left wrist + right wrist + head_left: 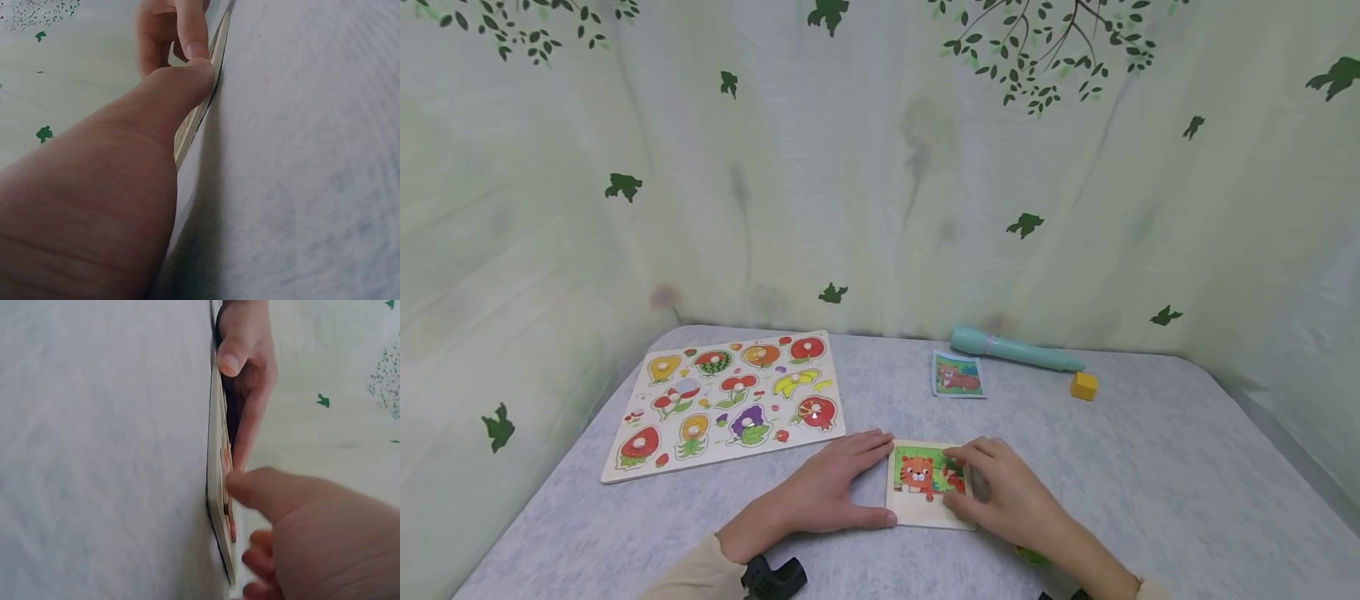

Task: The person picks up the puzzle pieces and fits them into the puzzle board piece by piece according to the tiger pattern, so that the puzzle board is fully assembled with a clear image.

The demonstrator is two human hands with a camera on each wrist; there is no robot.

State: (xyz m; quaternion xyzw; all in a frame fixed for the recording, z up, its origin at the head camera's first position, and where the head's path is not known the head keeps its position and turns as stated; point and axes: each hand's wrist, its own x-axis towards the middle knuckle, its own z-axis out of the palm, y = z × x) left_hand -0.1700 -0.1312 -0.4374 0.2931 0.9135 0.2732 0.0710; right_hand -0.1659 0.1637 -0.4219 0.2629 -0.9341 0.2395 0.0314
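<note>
We see the right hand [1007, 492] pinch a flat red-and-green picture piece [956, 481] on the square pale-wood board [925, 515], well off the grey worktop [1150, 467]'s back edge; the straight-fingered left hand [820, 492] touches its left side.

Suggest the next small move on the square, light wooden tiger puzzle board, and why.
Probably press the flat red-and-green picture piece down with the right hand, whose thumb is at it: the right wrist view shows a piece edge apparently standing above the puzzle board's rim. The left hand touches the board's left side, which should steady it.
</note>
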